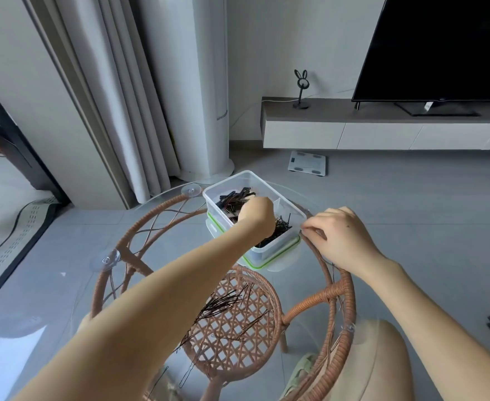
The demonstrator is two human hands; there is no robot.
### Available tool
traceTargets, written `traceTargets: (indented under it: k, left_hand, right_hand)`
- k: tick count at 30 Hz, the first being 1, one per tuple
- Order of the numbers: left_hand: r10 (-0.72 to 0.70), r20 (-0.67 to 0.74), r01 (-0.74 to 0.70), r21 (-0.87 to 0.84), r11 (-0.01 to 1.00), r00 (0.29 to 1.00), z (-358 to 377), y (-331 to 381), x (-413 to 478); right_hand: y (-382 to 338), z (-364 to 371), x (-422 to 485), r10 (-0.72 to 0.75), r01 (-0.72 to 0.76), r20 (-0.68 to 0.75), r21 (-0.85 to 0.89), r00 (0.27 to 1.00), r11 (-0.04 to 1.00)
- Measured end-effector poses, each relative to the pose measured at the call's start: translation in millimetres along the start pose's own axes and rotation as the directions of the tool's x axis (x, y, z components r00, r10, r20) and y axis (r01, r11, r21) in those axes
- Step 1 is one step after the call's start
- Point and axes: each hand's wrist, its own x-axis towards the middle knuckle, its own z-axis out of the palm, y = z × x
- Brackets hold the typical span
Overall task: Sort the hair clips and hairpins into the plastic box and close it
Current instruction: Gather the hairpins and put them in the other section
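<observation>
A clear plastic box (229, 182) stands on its green-rimmed lid (267, 263) at the far side of a round glass table. Dark hair clips (232, 198) lie in its far compartment and thin black hairpins (282, 227) in its near one. My left hand (256, 213) reaches down into the box over the hair clips, with its fingertips hidden from me. My right hand (342, 236) pinches the box's right corner at the rim. A loose pile of black hairpins (223, 304) lies on the glass nearer to me, with a few stray hairpins (187, 375) at the front.
The glass top rests on a rattan frame (343, 287) with clear suction cups (106, 260). Beyond the table are a grey tiled floor, a white scale (307, 163), a low TV cabinet (382, 134) with a TV, a white column unit and curtains on the left.
</observation>
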Motion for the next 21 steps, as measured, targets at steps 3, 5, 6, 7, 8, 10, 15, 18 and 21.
traceTargets:
  k: [3, 5, 6, 7, 8, 10, 15, 18, 21]
  left_hand:
    - [0.056, 0.150, -0.076, 0.131, 0.989, 0.987, 4.4, -0.6, 3.1]
    - [0.091, 0.255, -0.141, 0.184, 0.973, 0.963, -1.4, -0.3, 5.1]
    - [0.100, 0.301, -0.162, 0.191, 0.968, 0.949, -5.2, -0.4, 4.6]
    - [0.096, 0.345, -0.172, 0.197, 0.965, 0.934, -9.4, -1.2, 4.3]
    - [0.102, 0.374, -0.180, 0.181, 0.967, 0.922, -14.9, -2.2, 1.6]
    - [0.135, 0.347, -0.181, 0.103, 0.978, 0.928, -25.5, -3.5, -4.9]
    - [0.218, -0.087, -0.224, -0.064, 0.973, 0.972, -41.7, -18.2, -39.1]
    - [0.254, -0.271, -0.313, -0.203, 0.928, 0.929, -31.2, -49.3, -78.1]
    - [0.262, -0.338, -0.339, -0.193, 0.921, 0.904, -6.2, -90.3, -124.1]
  right_hand:
    - [-2.8, -0.1, -2.1, -0.009, 0.009, 0.007, 0.001, 1.000, 1.000]
    - [-5.1, -0.6, -3.4, -0.017, 0.017, 0.005, 0.001, 1.000, 1.000]
    - [-6.8, -1.4, -4.9, -0.021, 0.021, 0.003, 0.002, 1.000, 1.000]
    - [-7.8, -1.2, -5.3, -0.027, 0.027, 0.002, 0.003, 1.000, 1.000]
    - [-9.4, -1.2, -5.9, -0.031, 0.031, 0.002, 0.003, 1.000, 1.000]
    - [-13.5, -2.7, -8.0, -0.028, 0.028, -0.004, 0.010, 1.000, 1.000]
    - [-30.2, -7.5, -29.6, 0.014, -0.007, -0.062, 0.112, 0.998, 0.994]
    - [-40.4, 5.5, -58.0, 0.080, -0.076, -0.008, 0.233, 0.997, 0.970]
    - [-50.3, 32.1, -92.3, 0.197, -0.217, 0.097, 0.299, 0.976, 0.929]
